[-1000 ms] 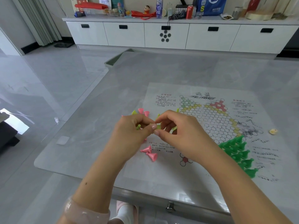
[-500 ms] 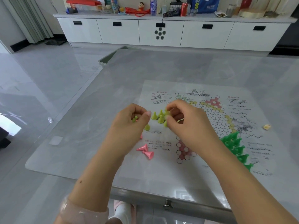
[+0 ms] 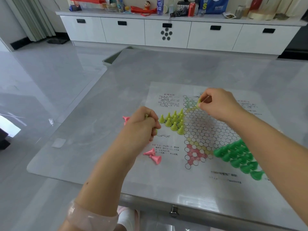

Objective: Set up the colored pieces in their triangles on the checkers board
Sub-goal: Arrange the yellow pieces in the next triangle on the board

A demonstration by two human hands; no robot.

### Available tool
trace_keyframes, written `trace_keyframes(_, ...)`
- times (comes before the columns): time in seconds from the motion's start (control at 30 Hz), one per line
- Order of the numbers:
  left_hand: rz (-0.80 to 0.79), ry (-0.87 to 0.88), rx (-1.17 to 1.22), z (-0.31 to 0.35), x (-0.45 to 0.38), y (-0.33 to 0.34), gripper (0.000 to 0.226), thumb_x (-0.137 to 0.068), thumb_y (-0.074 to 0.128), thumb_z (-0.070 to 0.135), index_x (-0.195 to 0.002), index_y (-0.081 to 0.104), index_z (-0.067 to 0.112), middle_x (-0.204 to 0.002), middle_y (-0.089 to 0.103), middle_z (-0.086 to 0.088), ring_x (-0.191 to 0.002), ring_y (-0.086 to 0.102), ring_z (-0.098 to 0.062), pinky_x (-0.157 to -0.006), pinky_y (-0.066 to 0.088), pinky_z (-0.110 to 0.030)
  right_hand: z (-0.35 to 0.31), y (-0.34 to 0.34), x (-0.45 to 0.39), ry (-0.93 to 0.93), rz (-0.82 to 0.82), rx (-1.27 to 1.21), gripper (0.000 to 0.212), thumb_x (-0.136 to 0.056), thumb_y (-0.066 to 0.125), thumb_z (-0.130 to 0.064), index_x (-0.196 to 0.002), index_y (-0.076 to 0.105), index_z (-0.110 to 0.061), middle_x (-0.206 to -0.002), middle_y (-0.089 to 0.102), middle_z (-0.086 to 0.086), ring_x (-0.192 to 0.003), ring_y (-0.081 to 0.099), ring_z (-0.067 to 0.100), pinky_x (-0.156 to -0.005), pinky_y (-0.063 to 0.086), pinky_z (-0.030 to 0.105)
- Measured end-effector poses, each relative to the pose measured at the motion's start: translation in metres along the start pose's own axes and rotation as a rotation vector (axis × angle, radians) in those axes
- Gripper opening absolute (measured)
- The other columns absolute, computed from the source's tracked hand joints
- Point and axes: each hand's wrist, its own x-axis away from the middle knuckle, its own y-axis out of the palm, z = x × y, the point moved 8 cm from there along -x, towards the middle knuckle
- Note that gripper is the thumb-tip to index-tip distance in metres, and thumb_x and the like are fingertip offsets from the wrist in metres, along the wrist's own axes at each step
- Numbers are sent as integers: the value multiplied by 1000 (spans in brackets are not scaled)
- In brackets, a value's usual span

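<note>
1. The right hand (image 3: 218,104) is pinching one yellow-green cone piece (image 3: 199,102) between thumb and fingertips, holding it over the pale green triangle (image 3: 190,102) at the far corner of the printed paper checkers board (image 3: 208,130).
2. The left hand (image 3: 143,124) is curling closed around a small stock of the same pieces; a yellow-green tip is poking out by the thumb, though how many it is holding I cannot tell.
3. A cluster of yellow-green pieces (image 3: 174,121) is standing upright just left of the hexagon grid, and dark green pieces (image 3: 238,155) are filling the near right triangle.
4. Two pink pieces (image 3: 153,155) are lying tipped on the board's left margin, another pink piece (image 3: 125,120) is showing behind the left hand, and the pink triangle (image 3: 195,154) is waiting unfilled.
5. These cones are probably light, hard, smooth plastic, so they are likely toppling easily; taking each by its narrow top and setting the wide base flat seems wisest.
6. The paper sheet is looking thin on the glossy table (image 3: 83,130), so a careless nudge could be shifting it.
</note>
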Motion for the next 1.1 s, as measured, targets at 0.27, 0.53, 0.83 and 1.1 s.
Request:
trace_keyframes(0.27, -49, 58, -143, 1, 3, 2, 22, -92, 45, 6, -86, 53, 26, -64, 59, 9, -53, 45, -7, -59, 38, -22, 0, 20, 1, -65, -33, 41, 8, -84, 62, -17, -91, 62, -14, -84, 59, -4, -72, 52, 9, -55, 34, 16)
trace_keyframes(0.53, 48, -98, -84, 0, 3, -6, 22, -85, 41, 0, -80, 47, 21, -57, 44, 0, -49, 37, -14, -44, 34, -20, -3, 27, -6, -102, -4, 52, 5, -82, 63, -13, -80, 61, -17, -70, 55, -10, -65, 52, 5, -57, 41, 21)
trace_keyframes(0.83, 101, -130, -168, 0, 4, -12, 24, -84, 38, -4, -79, 44, 19, -59, 43, -5, -48, 37, -15, -48, 31, -24, -7, 36, -7, -139, -11, 95, 3, -82, 63, -16, -85, 63, -17, -88, 63, 3, -82, 60, 19, -71, 51, 33)
trace_keyframes(1.1, 119, -144, -159, 0, 4, -15, 25, -82, 38, -6, -79, 44, 18, -59, 44, -6, -48, 36, -16, -47, 31, -24, -8, 37, -7, -151, -19, 120, 1, -83, 62, -17, -84, 62, -17, -95, 62, 6, -84, 59, 22, -73, 53, 38)
